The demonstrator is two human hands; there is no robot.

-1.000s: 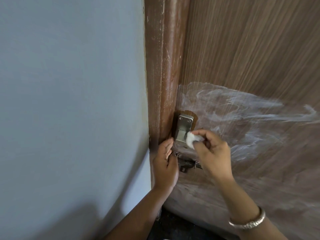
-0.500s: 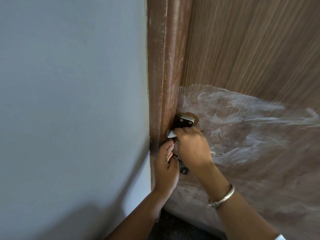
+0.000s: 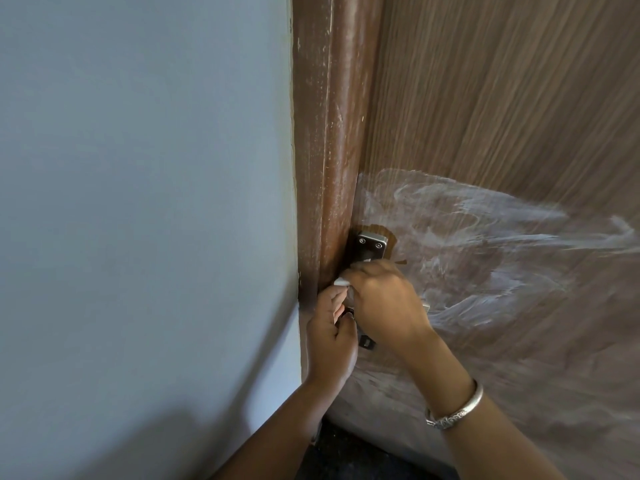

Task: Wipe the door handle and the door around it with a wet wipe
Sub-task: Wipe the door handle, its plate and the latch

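At far left, a pale blue-grey wall [image 3: 138,202] is seen, shadowed low down. Next, a scuffed brown door frame [image 3: 325,133] runs upright. Below it, the left hand [image 3: 330,344] is curled at the door edge; what it grips cannot be told. A wet wipe [image 3: 341,281] is pinched in the closed right hand [image 3: 384,303], pressed over the metal door handle [image 3: 371,247]. Rightward, the wood-grain door [image 3: 502,98] is smeared with whitish streaks [image 3: 485,237]. A silver bangle [image 3: 457,408] is worn on the right wrist.
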